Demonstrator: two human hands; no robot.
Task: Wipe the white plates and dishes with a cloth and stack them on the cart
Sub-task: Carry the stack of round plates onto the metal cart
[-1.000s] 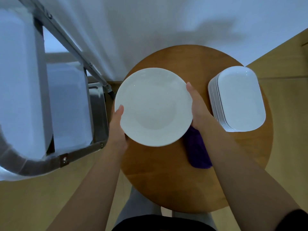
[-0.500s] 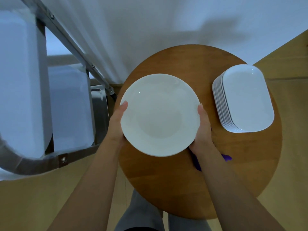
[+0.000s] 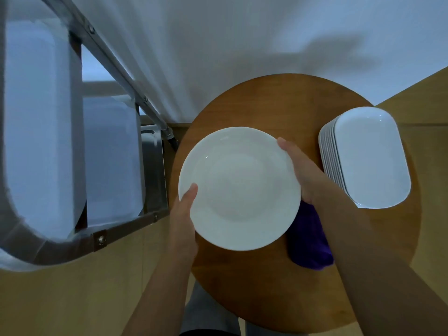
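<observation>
**Plate held over table, both hands**

You've got the round plate (image 3: 238, 187) clamped at opp. edges, left hand (image 3: 183, 214) w/ thumb on the rim, right hand (image 3: 304, 173) also pinning the purple cloth (image 3: 309, 241) underneath, prob. to wipe the underside. Oval dishes (image 3: 368, 157) are stacked at the right; cart (image 3: 97, 236) waits left.

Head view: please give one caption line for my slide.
Both hands, left hand and right hand, hold a round white plate above the wooden table.

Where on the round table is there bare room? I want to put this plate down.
Bare wood lies along the table's far edge and its near edge below the purple cloth. The right side is crowded by the stack of oblong dishes.
</observation>
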